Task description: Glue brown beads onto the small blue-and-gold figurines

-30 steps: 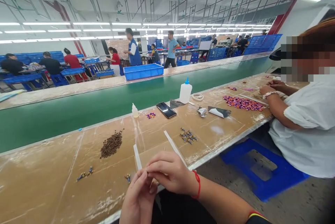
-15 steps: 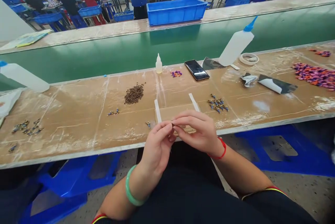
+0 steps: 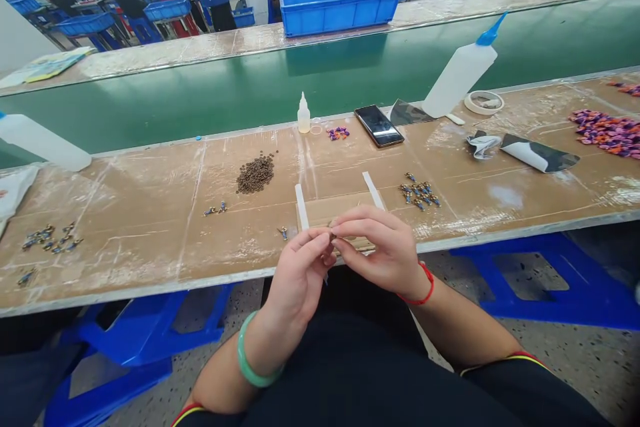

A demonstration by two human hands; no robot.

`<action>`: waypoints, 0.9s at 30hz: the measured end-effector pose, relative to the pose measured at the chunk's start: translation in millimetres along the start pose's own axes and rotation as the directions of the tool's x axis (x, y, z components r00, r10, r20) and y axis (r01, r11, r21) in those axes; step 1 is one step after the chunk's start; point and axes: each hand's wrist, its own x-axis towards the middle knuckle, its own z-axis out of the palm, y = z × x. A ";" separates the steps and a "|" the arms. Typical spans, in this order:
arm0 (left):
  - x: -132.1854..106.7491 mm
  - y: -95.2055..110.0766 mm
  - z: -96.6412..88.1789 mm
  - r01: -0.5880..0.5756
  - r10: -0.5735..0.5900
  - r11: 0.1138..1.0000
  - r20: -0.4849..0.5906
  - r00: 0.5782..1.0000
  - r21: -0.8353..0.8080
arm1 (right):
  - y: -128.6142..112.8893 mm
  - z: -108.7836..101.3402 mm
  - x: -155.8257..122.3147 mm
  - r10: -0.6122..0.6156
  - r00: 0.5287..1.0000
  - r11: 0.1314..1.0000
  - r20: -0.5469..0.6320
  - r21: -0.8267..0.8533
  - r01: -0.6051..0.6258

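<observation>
My left hand (image 3: 304, 274) and my right hand (image 3: 380, 247) meet fingertip to fingertip at the table's front edge. Both are closed in a pinch around something small and dark, mostly hidden by the fingers. Just beyond them two white strips (image 3: 301, 206) lie on the brown tabletop. One small blue and gold figure-like piece (image 3: 283, 233) rests left of my left hand. A cluster of similar pieces (image 3: 420, 192) is to the right, past my right hand. Farther back sits a pile of small brown discs (image 3: 256, 172).
A small dropper bottle (image 3: 303, 115), purple and orange pieces (image 3: 339, 134) and a phone (image 3: 379, 126) line the table's back. A large white bottle (image 3: 460, 77) tilts beside a tape roll (image 3: 483, 102). A blue crate (image 3: 343, 10) stands beyond the green belt (image 3: 200, 97). People are in the background.
My view has shifted slightly. Both hands keep their fingertips together, and a bit more of the small dark thing shows between them. People in the background have moved.
</observation>
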 end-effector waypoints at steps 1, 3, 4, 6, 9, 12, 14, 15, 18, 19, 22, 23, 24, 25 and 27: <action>-0.3 0.5 -0.2 -0.006 0.006 1.000 0.010 1.000 0.018 | -0.5 -0.1 0.0 -0.003 1.000 1.000 0.003 0.002 0.003; -1.0 1.7 -0.3 -0.022 0.021 0.998 0.028 0.999 0.050 | -0.9 -0.9 0.2 -0.011 1.000 1.000 0.007 0.005 0.011; -1.3 2.2 -0.3 -0.029 0.027 0.998 0.032 0.999 0.060 | -1.1 -1.5 0.2 -0.014 1.000 1.000 0.011 0.007 0.014; -2.0 3.0 -0.3 -0.032 0.030 0.998 0.031 0.999 0.062 | -1.3 -2.8 0.0 -0.011 1.000 1.000 0.018 0.017 0.011; -2.6 3.5 -0.2 -0.005 0.004 1.000 0.038 0.999 0.024 | -1.8 -3.8 -1.0 0.018 1.000 0.998 0.019 0.053 -0.019; -2.9 3.3 -0.3 0.023 -0.021 1.000 0.094 0.995 -0.014 | -2.3 -2.1 -2.4 0.062 0.998 0.991 0.000 0.115 -0.062; -2.8 3.0 -0.7 0.025 -0.021 0.999 0.129 0.991 -0.031 | -2.6 0.4 -3.2 0.089 0.996 0.982 -0.023 0.167 -0.083; -2.6 2.7 -1.1 0.024 -0.018 0.999 0.137 0.990 -0.039 | -2.6 1.7 -3.5 0.097 0.995 0.978 -0.034 0.188 -0.089; -1.6 1.4 -2.9 0.013 -0.006 0.999 0.120 0.993 -0.051 | -2.5 4.8 -4.1 0.100 0.994 0.973 -0.050 0.212 -0.087; -1.1 0.7 -3.6 0.008 -0.003 0.999 0.110 0.994 -0.052 | -2.4 5.4 -4.2 0.098 0.994 0.974 -0.049 0.212 -0.085; 0.1 -1.1 -5.1 -0.007 0.012 0.999 0.093 0.996 -0.053 | -2.5 6.3 -4.8 0.140 0.990 0.966 -0.033 0.222 -0.130; 0.5 -1.4 -5.3 -0.009 0.015 0.998 0.098 0.995 -0.059 | -2.8 6.6 -5.2 0.169 0.985 0.958 -0.023 0.241 -0.158; 0.7 -1.5 -5.5 -0.004 0.011 0.998 0.109 0.994 -0.065 | -3.1 7.0 -5.6 0.199 0.980 0.945 -0.011 0.267 -0.189; 0.9 -1.3 -5.7 0.010 -0.001 0.997 0.127 0.992 -0.071 | -3.4 7.4 -6.2 0.224 0.975 0.930 0.001 0.299 -0.214; 1.2 -0.3 -6.7 0.049 -0.036 0.996 0.168 0.985 -0.078 | -4.0 8.3 -7.3 0.253 0.967 0.902 0.023 0.357 -0.244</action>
